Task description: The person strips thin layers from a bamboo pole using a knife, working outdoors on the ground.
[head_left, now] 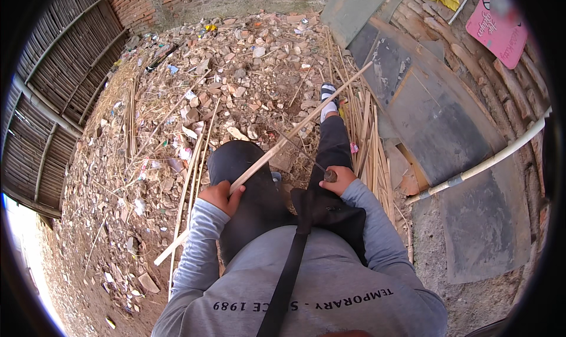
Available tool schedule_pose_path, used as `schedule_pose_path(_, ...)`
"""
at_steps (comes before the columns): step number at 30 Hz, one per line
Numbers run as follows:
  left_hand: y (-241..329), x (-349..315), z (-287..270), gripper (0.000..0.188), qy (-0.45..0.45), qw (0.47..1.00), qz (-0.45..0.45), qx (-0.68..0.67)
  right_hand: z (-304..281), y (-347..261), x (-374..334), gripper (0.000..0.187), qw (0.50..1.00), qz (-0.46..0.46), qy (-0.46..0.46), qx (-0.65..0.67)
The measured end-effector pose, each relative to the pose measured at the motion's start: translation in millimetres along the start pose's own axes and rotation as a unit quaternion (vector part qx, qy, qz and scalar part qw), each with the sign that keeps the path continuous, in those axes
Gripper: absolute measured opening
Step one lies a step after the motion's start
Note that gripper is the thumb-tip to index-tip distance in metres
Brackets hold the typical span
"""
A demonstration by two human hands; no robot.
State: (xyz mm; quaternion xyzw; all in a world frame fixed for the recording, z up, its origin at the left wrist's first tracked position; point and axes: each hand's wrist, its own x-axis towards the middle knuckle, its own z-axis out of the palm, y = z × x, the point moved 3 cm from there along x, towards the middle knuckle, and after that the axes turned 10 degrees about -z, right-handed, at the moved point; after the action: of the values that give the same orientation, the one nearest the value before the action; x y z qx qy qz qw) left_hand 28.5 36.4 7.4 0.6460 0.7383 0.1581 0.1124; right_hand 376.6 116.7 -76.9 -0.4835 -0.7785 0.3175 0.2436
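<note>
A long pale strip of split bamboo (312, 116) runs slantwise across my lap, from beside my left sleeve up to the far right. My left hand (221, 198) is closed round it over my left thigh. In my right hand (339, 182), resting by my right thigh, is the rounded wooden handle of a knife (309, 158). Its thin dark blade points away and to the left, passing close to the bamboo strip; whether they touch I cannot tell. My right fingers are partly hidden behind the handle.
Cut bamboo strips (369, 148) lie in a bundle beside my right leg, and more strips (193, 166) lie at my left. Broken brick and litter (236, 77) cover the ground. Dark flat panels (442, 125) and a pale pole (480, 165) are at right, a bamboo wall (53, 71) at left.
</note>
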Motion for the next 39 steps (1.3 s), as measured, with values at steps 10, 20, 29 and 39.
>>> schedule_pose_path(10, 4.1, -2.2, -0.3, 0.047, 0.008, 1.0, -0.005, 0.001, -18.4, 1.1, 2.1, 0.042, 0.999, -0.005, 0.001, -0.034)
schedule_pose_path(20, 3.1, 8.3, -7.5, 0.049, -0.075, 0.996, -0.039, -0.008, -33.9, 5.8, 14.1, 0.04, 0.998, 0.02, -0.001, -0.06)
schedule_pose_path(29, 1.5, 9.0, -12.0, 0.051, -0.101, 0.994, -0.049, 0.016, -28.1, -11.6, 21.8, 0.039, 0.996, 0.023, -0.043, -0.072)
schedule_pose_path(39, 0.5, 8.0, -6.3, 0.051, -0.085, 0.995, -0.047, 0.013, -28.6, -38.9, 14.7, 0.036, 0.995, -0.032, -0.022, -0.091)
